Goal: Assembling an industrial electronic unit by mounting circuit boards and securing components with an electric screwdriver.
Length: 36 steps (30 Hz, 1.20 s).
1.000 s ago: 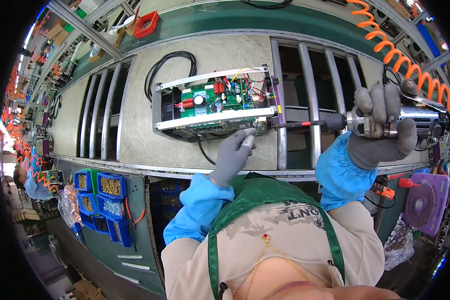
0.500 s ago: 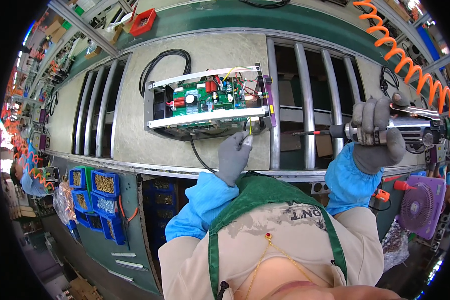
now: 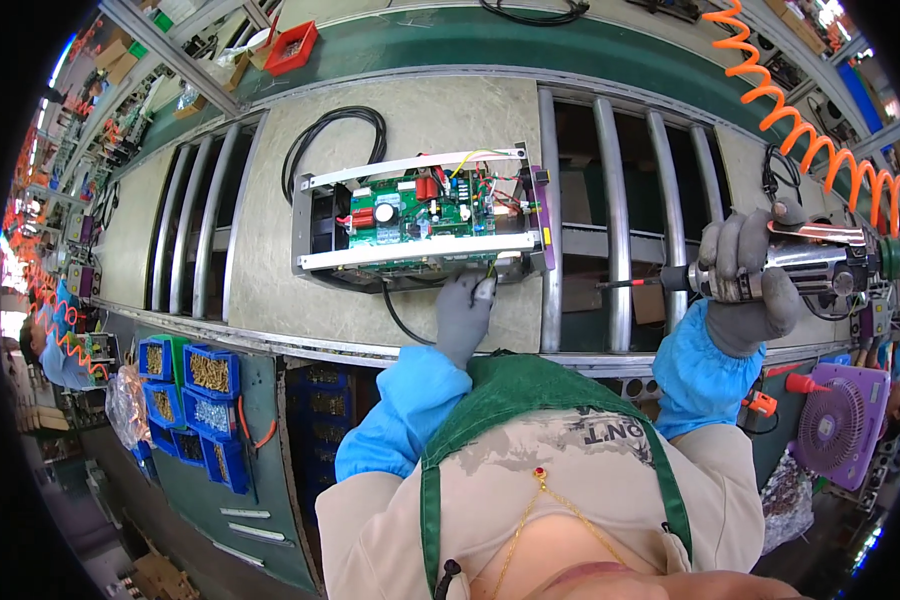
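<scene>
An opened electronic unit [image 3: 375, 250] with a metal frame, a green circuit board [image 3: 425, 215] and a purple end panel [image 3: 543, 225] lies on a pale board before me. At its near side, towards the right end, my left hand [image 3: 464, 318] in a grey glove has its fingers closed around a short yellow-green wire [image 3: 491, 270]; the fingertips are partly hidden. My right hand [image 3: 745, 275], gloved too, grips a silver pneumatic screwdriver [image 3: 820, 268] held level to the right of the unit. Its bit [image 3: 625, 284] points left over the rollers, apart from the unit.
Metal rollers [image 3: 615, 220] lie either side of the pale board [image 3: 260, 285]. A black cable [image 3: 335, 115] loops behind the unit. Blue bins [image 3: 210, 372] of screws stand lower left, a purple fan [image 3: 843, 420] lower right. An orange coiled hose [image 3: 820, 150] hangs right; a red tray [image 3: 291, 48] stands far left.
My left hand has shifted slightly left and in against the unit's near side, with less of the wire showing. The screwdriver has moved a little to the right and lower, still in my right hand.
</scene>
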Motion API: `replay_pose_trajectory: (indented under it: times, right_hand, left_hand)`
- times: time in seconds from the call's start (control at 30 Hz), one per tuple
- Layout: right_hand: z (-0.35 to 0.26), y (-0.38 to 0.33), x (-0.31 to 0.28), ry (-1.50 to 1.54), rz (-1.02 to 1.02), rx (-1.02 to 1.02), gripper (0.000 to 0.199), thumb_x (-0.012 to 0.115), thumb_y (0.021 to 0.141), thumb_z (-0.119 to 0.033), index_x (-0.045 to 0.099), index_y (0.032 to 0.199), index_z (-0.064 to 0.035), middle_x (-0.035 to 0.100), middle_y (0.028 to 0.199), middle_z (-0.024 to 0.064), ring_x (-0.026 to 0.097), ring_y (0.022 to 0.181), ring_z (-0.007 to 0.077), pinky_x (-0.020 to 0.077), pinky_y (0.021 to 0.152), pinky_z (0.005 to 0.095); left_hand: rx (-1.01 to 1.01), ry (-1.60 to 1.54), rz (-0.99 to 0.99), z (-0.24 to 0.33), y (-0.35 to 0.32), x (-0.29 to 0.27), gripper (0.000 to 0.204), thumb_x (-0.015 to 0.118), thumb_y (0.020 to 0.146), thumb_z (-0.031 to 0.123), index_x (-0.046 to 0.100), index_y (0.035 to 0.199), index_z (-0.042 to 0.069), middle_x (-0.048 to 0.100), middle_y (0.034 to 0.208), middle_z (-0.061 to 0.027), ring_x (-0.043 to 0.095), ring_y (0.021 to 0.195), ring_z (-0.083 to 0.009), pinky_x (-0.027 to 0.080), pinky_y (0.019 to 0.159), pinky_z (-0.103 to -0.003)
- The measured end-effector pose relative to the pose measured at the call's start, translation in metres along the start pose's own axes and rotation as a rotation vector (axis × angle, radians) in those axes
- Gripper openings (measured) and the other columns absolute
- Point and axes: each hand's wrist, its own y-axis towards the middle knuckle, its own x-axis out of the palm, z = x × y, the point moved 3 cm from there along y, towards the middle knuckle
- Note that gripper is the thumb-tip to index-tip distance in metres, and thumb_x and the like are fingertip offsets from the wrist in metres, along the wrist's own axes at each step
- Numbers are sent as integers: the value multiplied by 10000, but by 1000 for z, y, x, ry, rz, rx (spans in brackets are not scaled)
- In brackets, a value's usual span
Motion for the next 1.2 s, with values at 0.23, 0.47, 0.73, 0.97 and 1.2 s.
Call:
replay_pose_trajectory:
  times: [0.23, 0.47, 0.73, 0.97, 1.2]
  right_hand:
    - [4, -2, 1, -25, -4, 9, 556, 581, 781, -183, 435, 1284, 3, 425, 684, -2, 436, 562, 112, 391, 568, 299]
    - [-1, -3, 2, -43, -13, 25, 547, 584, 795, -188, 439, 1288, -1, 428, 674, -7, 446, 569, 112, 411, 583, 301]
    - [14, 1, 7, 24, -88, 86, 551, 592, 790, -170, 424, 1288, -6, 433, 664, -7, 451, 551, 110, 412, 547, 297]
    - [24, 5, 4, -6, -130, 110, 539, 624, 760, -138, 452, 1252, -2, 451, 628, 7, 491, 537, 128, 431, 552, 309]
    - [45, 0, 5, -121, -28, 483, 639, 692, 711, -157, 472, 1291, -3, 591, 1025, 154, 600, 639, 140, 500, 607, 280]
  left_hand:
    - [-261, -110, -79, -2, 1, 6, 338, 504, 902, 301, 595, 842, -18, 573, 655, -194, 568, 669, -388, 427, 614, -478]
    - [-337, -528, -62, -8, -30, 2, 211, 516, 933, 169, 598, 880, -19, 586, 832, -107, 626, 717, -156, 539, 623, -265]
    - [-366, -626, -241, 52, -27, -6, 221, 552, 927, 137, 622, 1100, 18, 600, 812, -27, 589, 632, -92, 486, 555, -219]
    - [-455, -737, -146, 64, -7, -5, 253, 584, 911, 170, 620, 1107, 13, 595, 814, -30, 522, 555, -55, 429, 484, -198]
    - [-483, -791, -45, 84, 8, -3, 203, 587, 913, 205, 646, 917, 11, 582, 694, -8, 503, 550, -43, 405, 492, -193]
